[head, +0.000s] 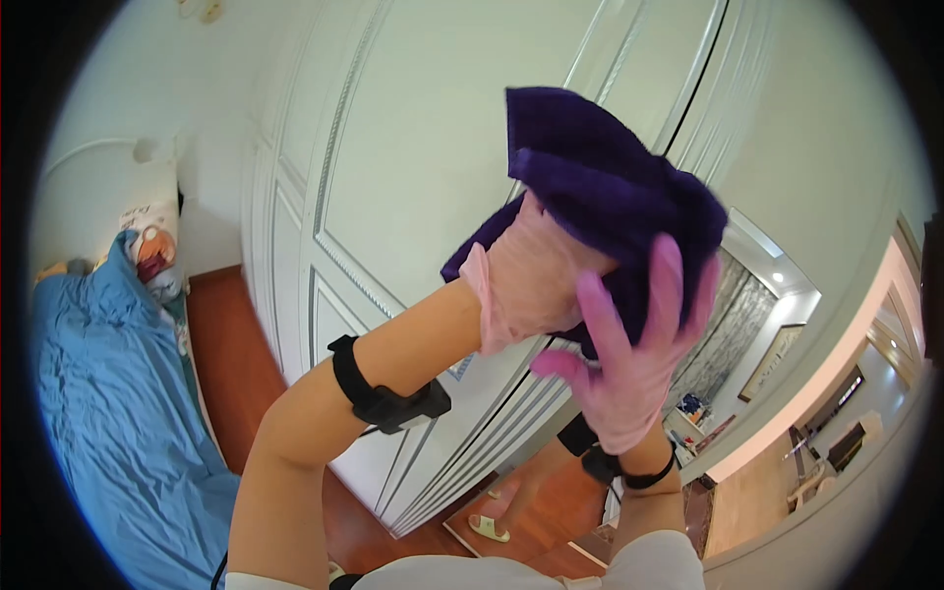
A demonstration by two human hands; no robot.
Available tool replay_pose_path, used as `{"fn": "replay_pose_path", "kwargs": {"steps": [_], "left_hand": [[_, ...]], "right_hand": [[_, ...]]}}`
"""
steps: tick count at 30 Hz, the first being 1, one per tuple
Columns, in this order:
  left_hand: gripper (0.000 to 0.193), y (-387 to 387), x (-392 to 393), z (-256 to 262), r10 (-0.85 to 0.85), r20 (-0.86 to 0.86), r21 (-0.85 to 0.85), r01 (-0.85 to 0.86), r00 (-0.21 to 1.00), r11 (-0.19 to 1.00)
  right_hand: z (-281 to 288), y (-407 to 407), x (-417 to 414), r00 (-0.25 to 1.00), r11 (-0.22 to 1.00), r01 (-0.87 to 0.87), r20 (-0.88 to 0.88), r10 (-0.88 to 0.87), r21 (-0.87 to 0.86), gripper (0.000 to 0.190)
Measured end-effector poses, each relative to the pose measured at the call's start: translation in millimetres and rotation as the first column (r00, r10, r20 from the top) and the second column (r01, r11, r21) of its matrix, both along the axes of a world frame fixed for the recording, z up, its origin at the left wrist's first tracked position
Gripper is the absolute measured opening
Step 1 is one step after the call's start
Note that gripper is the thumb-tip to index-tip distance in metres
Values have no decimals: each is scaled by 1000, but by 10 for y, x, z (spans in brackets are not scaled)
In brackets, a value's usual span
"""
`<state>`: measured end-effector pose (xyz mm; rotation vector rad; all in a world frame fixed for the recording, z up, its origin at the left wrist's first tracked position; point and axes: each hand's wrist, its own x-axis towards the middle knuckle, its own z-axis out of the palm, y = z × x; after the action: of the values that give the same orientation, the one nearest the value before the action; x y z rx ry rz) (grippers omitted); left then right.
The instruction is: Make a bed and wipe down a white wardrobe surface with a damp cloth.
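Observation:
A dark purple cloth (605, 169) hangs in folds over my left hand (542, 276), which wears a thin pink glove. The cloth hides the left fingers, and its upper edge stands out in front of the white wardrobe door (442, 133). Close by on the right, my right hand (634, 361) wears a pink glove with deeper pink fingertips. Its fingers are spread apart against the lower right part of the cloth; how firmly they touch it cannot be told. Both forearms carry black straps with small devices (405, 405).
On the left lies a bed with a rumpled blue cover (133, 391). Reddish wooden floor (228, 361) runs between bed and wardrobe. A mirror-like surface (542, 501) at the lower middle shows a leg and a pale slipper (489, 528). A framed picture (771, 361) appears on the right.

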<state>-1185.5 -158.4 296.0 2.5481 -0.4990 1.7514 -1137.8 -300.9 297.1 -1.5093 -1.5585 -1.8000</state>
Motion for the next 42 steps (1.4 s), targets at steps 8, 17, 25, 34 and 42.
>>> {"fn": "replay_pose_path", "kwargs": {"steps": [8,17,25,34,42], "left_hand": [[64,435,-344,-998,-162,-233,-55,153,959,987],[54,740,-609,-1422,-46,-99,-489,-8,994,872],[51,1218,-857,-1929,134,-19,-757,-102,991,645],[58,1241,-561,-2028,18,-80,-788,-74,997,611],[59,1441,-529,-2089,76,-104,-798,-129,992,589]], "right_hand": [[172,216,35,988,964,126,114,-102,-235,36],[2587,374,-288,888,876,460,-97,-450,143,51],[18,185,115,942,809,294,298,-155,-510,20],[2886,244,255,879,830,287,213,-427,479,34],[1617,1172,52,904,882,394,281,-321,-260,34]]}}
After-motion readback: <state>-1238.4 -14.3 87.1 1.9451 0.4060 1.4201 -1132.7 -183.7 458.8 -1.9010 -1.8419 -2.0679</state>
